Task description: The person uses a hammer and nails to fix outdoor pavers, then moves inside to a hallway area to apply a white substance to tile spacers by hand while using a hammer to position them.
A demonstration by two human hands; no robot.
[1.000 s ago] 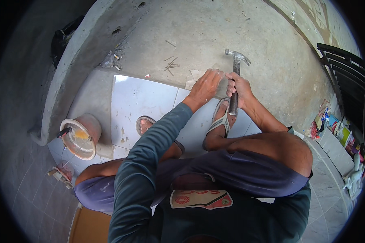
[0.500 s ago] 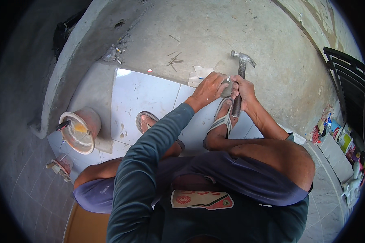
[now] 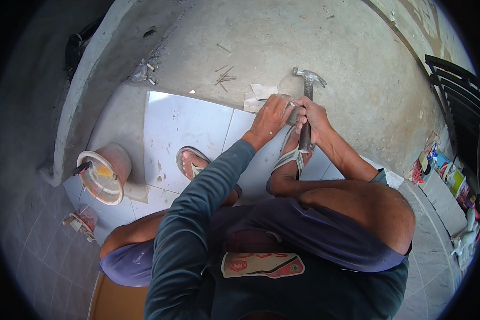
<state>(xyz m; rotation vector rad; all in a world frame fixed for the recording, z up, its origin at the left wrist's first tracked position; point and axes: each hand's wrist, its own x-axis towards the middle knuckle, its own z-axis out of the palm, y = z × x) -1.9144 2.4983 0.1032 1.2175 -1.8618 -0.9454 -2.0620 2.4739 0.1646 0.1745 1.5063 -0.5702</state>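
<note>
the right hand [image 3: 316,118] is wrapped around the dark handle of a claw hammer [image 3: 307,101], fingers closed tight on it, the steel head up at the far end above the bare concrete floor [image 3: 325,48]. the left hand [image 3: 270,116] sits just beside it on the left, touching it, fingers curled down together over something small at the far edge of the white tiles [image 3: 189,125]; what it pinches is hidden under the fingers, so i cannot tell what it is. the hammer lies over the far edge of the tiled patch, right of centre, with its handle running back toward the person across the right foot in a grey sandal [image 3: 290,154]. the left foot in its sandal [image 3: 193,162] rests on the tile further left. a scrap of pale paper or tile [image 3: 257,95] lies on the concrete just left of the hands, and a few loose nails [image 3: 225,77] are scattered a little farther off. an orange bucket [image 3: 105,173] with a pale rim stands at the left, near a low concrete kerb [image 3: 82,101]. black chair slats [image 3: 461,90] show at the far right.
</note>
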